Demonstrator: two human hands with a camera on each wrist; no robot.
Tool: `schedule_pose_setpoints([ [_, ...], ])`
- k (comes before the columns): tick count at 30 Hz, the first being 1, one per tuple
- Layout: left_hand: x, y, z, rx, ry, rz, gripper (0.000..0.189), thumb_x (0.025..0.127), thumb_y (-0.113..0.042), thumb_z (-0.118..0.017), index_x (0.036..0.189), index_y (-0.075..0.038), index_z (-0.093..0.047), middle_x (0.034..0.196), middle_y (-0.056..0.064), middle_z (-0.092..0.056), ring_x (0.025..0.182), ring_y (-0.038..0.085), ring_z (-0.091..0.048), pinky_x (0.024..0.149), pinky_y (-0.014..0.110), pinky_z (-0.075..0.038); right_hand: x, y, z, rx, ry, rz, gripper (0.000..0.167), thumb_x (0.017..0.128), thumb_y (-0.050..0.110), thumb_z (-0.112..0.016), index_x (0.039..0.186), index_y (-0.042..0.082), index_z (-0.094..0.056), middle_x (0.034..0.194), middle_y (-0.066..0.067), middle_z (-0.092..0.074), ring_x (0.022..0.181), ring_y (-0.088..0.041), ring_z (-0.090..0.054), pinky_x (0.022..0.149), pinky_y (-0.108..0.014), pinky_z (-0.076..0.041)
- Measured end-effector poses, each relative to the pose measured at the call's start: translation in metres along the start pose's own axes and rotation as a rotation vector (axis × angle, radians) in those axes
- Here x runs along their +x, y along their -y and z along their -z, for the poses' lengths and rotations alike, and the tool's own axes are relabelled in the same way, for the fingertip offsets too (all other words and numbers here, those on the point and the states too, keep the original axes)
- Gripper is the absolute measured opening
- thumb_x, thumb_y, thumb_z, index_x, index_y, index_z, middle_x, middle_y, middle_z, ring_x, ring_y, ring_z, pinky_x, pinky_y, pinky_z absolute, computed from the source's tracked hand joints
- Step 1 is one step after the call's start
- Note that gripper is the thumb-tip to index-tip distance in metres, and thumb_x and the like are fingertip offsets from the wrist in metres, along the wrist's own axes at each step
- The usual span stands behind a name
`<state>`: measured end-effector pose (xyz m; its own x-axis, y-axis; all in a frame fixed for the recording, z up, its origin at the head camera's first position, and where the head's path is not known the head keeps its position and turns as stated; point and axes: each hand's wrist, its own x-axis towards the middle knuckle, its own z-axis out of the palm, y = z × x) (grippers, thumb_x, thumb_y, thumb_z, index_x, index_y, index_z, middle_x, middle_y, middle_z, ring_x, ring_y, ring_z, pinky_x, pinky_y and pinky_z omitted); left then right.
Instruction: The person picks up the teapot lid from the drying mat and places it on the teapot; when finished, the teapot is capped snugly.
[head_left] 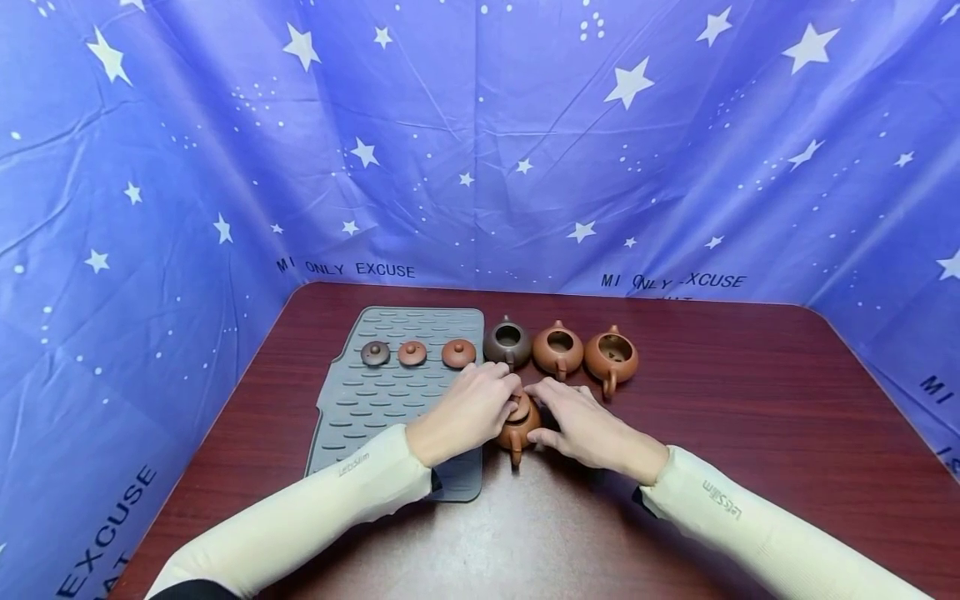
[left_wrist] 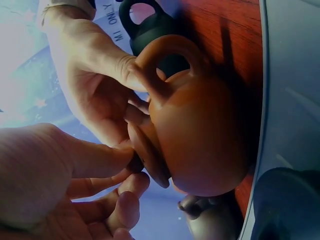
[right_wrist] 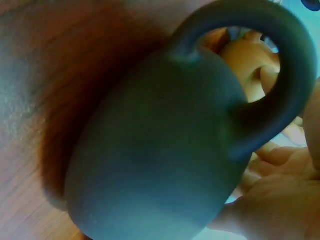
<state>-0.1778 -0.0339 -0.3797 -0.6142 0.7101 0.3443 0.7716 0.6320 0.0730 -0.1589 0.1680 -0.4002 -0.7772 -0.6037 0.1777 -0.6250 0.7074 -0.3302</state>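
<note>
A reddish-brown clay teapot (head_left: pixel 519 439) stands on the table just right of the grey mat, its loop handle toward me. My left hand (head_left: pixel 467 412) pinches the knob of a matching lid (left_wrist: pixel 148 156) between thumb and fingers. That lid sits tilted at the teapot's mouth in the left wrist view. Around the right side of the same pot curls my right hand (head_left: pixel 588 427), its thumb beside the handle and its fingers toward the far side. Up close in the right wrist view, the pot body (right_wrist: pixel 155 150) looks dark and hides much of the hands.
On the grey ridged mat (head_left: pixel 390 433) lie a dark lid (head_left: pixel 375 354) and two reddish lids, one small (head_left: pixel 412 354) and one larger (head_left: pixel 458 354). Behind my hands stand three lidless teapots in a row: dark (head_left: pixel 507 340), brown (head_left: pixel 551 358) and orange-brown (head_left: pixel 624 365).
</note>
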Motion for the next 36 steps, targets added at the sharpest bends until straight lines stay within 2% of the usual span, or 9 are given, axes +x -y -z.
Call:
schedule_pose_setpoints([
  [8, 0.002, -0.003, -0.001, 0.033, 0.060, -0.007, 0.003, 0.086, -0.013, -0.066, 0.088, -0.012, -0.065, 0.081, -0.001, -0.056, 0.075, 0.018, -0.055, 0.064, 0.032, -0.042, 0.001, 0.000, 0.003, 0.038, 0.023, -0.008, 0.055, 0.080, 0.025, -0.076, 0.126, 0.010, -0.051, 0.118, -0.003, -0.056, 0.108, -0.015, -0.053, 0.079, -0.042, -0.042],
  [17, 0.003, -0.003, -0.003, 0.036, 0.067, 0.008, 0.007, 0.086, -0.018, -0.068, 0.088, -0.013, -0.065, 0.081, -0.001, -0.056, 0.075, 0.017, -0.055, 0.062, 0.030, -0.040, 0.001, 0.000, 0.003, 0.050, 0.022, -0.013, 0.055, 0.080, 0.024, -0.077, 0.126, 0.011, -0.051, 0.118, -0.003, -0.056, 0.107, -0.016, -0.054, 0.079, -0.044, -0.042],
  [21, -0.001, 0.002, 0.000, 0.018, 0.042, 0.017, 0.011, 0.085, -0.023, -0.070, 0.084, -0.014, -0.064, 0.079, -0.003, -0.054, 0.072, 0.015, -0.053, 0.062, 0.031, -0.037, 0.000, 0.001, 0.001, 0.059, 0.024, -0.046, 0.056, 0.080, 0.023, -0.076, 0.128, 0.008, -0.051, 0.122, -0.005, -0.055, 0.111, -0.017, -0.052, 0.083, -0.049, -0.042],
  [28, -0.021, 0.019, 0.014, -0.049, 0.001, 0.083, 0.015, 0.083, -0.022, -0.072, 0.091, -0.011, -0.066, 0.087, -0.001, -0.057, 0.080, 0.017, -0.055, 0.068, 0.034, -0.042, -0.009, 0.000, 0.004, 0.095, -0.011, -0.091, 0.059, 0.080, 0.023, -0.076, 0.130, 0.004, -0.050, 0.126, -0.009, -0.054, 0.113, -0.021, -0.053, 0.091, -0.058, -0.038],
  [31, -0.034, 0.027, 0.019, -0.068, -0.012, 0.109, 0.017, 0.082, -0.020, -0.073, 0.095, -0.010, -0.068, 0.091, 0.000, -0.059, 0.083, 0.018, -0.056, 0.073, 0.036, -0.044, -0.015, -0.001, 0.010, 0.090, -0.048, -0.080, 0.059, 0.080, 0.023, -0.077, 0.130, 0.004, -0.051, 0.126, -0.009, -0.054, 0.114, -0.022, -0.052, 0.093, -0.054, -0.039],
  [36, -0.055, 0.036, 0.025, -0.086, -0.032, 0.127, 0.020, 0.080, -0.020, -0.075, 0.096, -0.010, -0.067, 0.089, 0.000, -0.059, 0.082, 0.017, -0.056, 0.072, 0.036, -0.045, -0.026, -0.004, 0.027, 0.073, -0.093, -0.094, 0.058, 0.082, 0.024, -0.075, 0.130, 0.006, -0.050, 0.125, -0.007, -0.053, 0.110, -0.021, -0.054, 0.087, -0.043, -0.045],
])
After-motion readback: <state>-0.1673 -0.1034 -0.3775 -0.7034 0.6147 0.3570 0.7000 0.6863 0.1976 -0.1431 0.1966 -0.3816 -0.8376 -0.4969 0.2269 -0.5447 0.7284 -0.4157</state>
